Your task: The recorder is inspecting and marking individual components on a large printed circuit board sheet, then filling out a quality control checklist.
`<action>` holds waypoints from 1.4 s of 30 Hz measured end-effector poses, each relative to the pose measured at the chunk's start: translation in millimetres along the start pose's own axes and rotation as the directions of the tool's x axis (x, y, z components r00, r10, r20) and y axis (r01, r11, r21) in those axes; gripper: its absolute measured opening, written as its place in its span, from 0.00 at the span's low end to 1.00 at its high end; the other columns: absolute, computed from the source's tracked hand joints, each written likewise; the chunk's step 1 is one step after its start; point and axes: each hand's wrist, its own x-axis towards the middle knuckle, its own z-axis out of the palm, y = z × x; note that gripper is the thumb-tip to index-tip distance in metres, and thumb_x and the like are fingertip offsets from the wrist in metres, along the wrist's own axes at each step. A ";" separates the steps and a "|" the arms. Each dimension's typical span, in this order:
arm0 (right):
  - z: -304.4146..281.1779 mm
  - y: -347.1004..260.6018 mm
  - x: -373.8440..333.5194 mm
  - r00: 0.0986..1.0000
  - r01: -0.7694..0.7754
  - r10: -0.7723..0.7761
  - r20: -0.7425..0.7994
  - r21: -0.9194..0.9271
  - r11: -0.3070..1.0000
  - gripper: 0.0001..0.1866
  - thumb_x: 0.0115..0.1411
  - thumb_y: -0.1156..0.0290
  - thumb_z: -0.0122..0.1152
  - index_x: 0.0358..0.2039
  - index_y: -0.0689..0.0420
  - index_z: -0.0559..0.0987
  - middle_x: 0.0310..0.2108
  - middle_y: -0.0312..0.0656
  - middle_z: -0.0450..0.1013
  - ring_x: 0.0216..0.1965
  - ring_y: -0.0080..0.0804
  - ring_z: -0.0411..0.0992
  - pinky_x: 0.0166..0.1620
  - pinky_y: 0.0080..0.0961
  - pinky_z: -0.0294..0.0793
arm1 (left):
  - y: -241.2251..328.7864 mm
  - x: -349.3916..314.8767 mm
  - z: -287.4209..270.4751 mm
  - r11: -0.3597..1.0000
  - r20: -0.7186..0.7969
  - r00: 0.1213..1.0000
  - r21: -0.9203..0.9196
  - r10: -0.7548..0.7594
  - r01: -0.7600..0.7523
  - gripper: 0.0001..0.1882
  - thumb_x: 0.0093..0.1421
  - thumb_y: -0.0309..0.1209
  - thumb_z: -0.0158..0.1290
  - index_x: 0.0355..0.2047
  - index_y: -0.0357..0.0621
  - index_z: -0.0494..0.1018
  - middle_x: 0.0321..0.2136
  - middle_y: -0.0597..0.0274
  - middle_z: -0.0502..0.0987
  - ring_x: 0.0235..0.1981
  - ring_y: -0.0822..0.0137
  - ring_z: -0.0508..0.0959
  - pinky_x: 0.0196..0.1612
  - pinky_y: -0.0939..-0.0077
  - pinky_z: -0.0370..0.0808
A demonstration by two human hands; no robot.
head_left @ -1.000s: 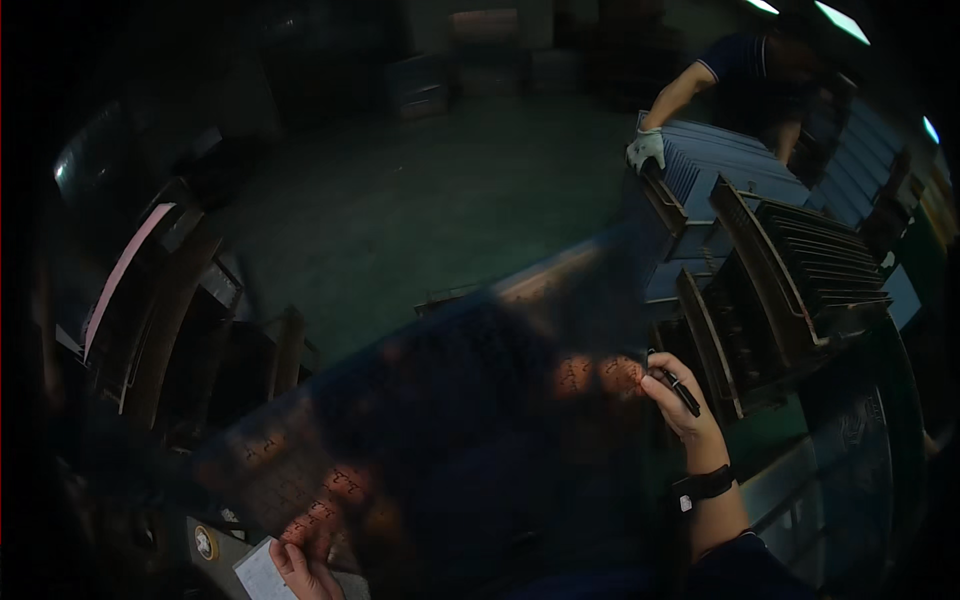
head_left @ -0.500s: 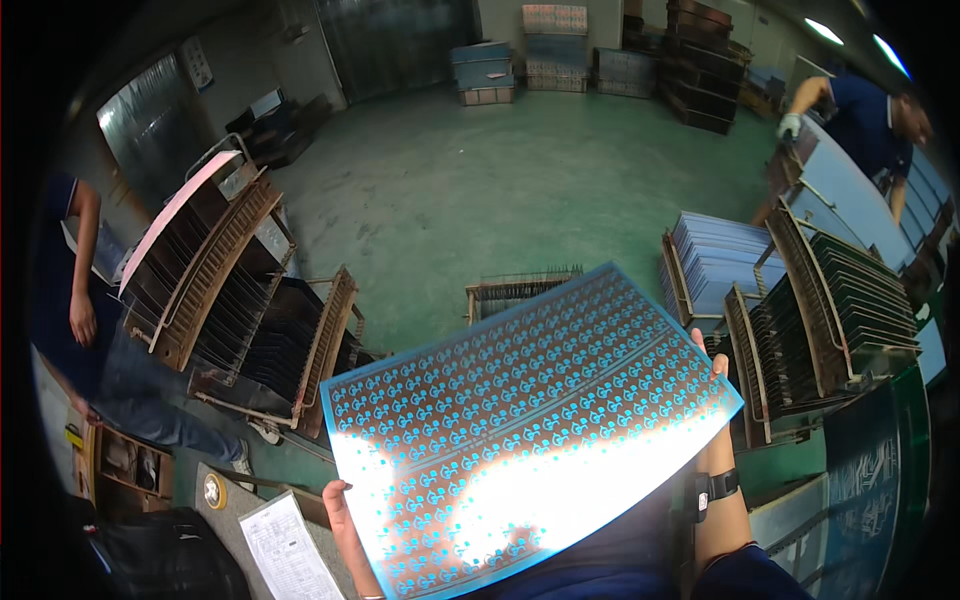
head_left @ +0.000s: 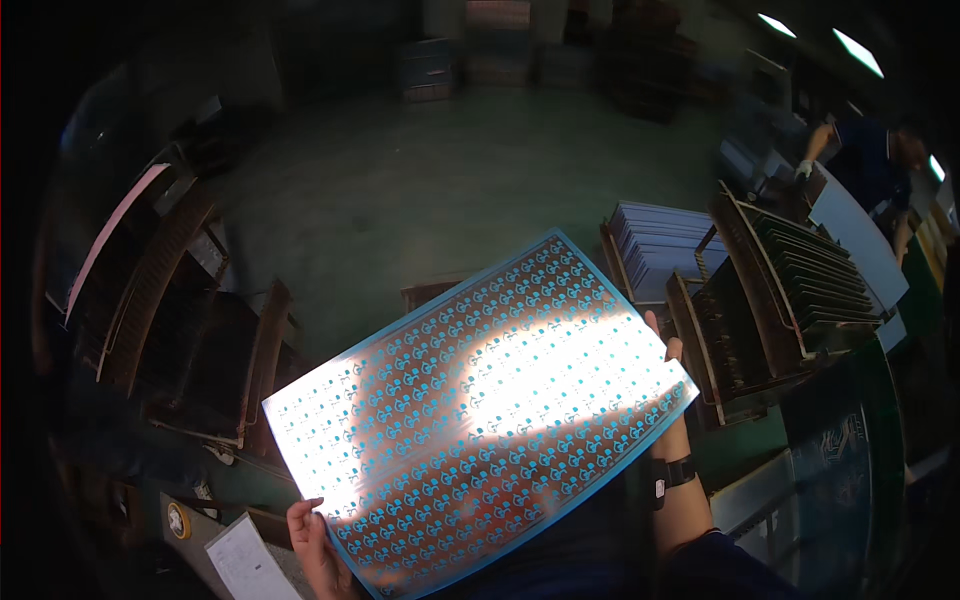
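A big glossy sheet (head_left: 480, 420) patterned with rows of small blue marks is held tilted before the chest, above the bench (head_left: 800, 470). Racks (head_left: 780, 290) of dark panels stand right. The left hand (head_left: 318, 545) grips its lower-left edge, the right hand (head_left: 668, 350) its right edge. A white paper (head_left: 245, 560) lies lower left.

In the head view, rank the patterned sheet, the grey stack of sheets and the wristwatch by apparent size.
1. Patterned sheet, largest by far, though nearest the camera.
2. Grey stack, farther away.
3. Wristwatch, smallest.
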 end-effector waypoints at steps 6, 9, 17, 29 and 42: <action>-4.8 -6.3 8.7 0.932 -0.362 0.339 0.126 0.373 0.855 0.28 0.62 0.53 0.37 0.59 0.54 0.56 0.63 0.40 0.50 0.62 0.38 0.50 0.62 0.34 0.54 | -11.6 0.1 -8.1 1.000 -0.041 0.999 0.018 -0.003 0.004 0.10 0.60 0.25 0.46 0.43 0.42 0.63 0.40 0.57 0.71 0.43 0.67 0.71 0.49 0.70 0.67; 45.9 10.6 -8.0 0.974 -0.194 0.204 -0.094 0.107 0.975 0.29 0.63 0.52 0.38 0.59 0.57 0.54 0.58 0.49 0.56 0.59 0.42 0.56 0.60 0.42 0.57 | -21.9 -2.2 -10.7 0.980 -0.190 0.972 -0.164 -0.141 0.110 0.10 0.59 0.20 0.43 0.42 0.43 0.62 0.37 0.57 0.72 0.41 0.68 0.72 0.48 0.72 0.70; 203.0 47.2 -104.9 0.819 -0.552 0.530 -0.219 -0.048 0.833 0.28 0.62 0.60 0.48 0.58 0.56 0.53 0.51 0.48 0.63 0.51 0.41 0.65 0.52 0.38 0.67 | -74.4 -3.1 65.7 0.869 -0.094 0.961 -0.458 -0.259 0.189 0.08 0.61 0.20 0.41 0.37 0.49 0.64 0.40 0.55 0.71 0.35 0.67 0.73 0.34 0.72 0.76; 163.7 187.5 -32.8 0.988 -0.114 0.145 -0.056 -0.895 0.432 0.16 0.60 0.73 0.48 0.47 0.67 0.69 0.26 0.44 0.72 0.27 0.24 0.70 0.32 0.20 0.69 | -56.6 -1.5 -6.8 0.900 -0.216 0.876 -0.164 -0.432 0.404 0.08 0.62 0.26 0.43 0.40 0.40 0.69 0.42 0.51 0.74 0.38 0.64 0.76 0.42 0.72 0.75; 162.2 272.0 -53.8 0.940 -0.209 0.301 -0.159 -0.968 0.139 0.22 0.58 0.76 0.44 0.54 0.67 0.62 0.29 0.60 0.72 0.31 0.47 0.75 0.35 0.31 0.72 | 6.7 10.3 -70.1 0.988 -0.508 0.848 -0.055 -0.150 0.142 0.06 0.61 0.24 0.45 0.37 0.38 0.68 0.37 0.55 0.74 0.32 0.69 0.76 0.36 0.80 0.75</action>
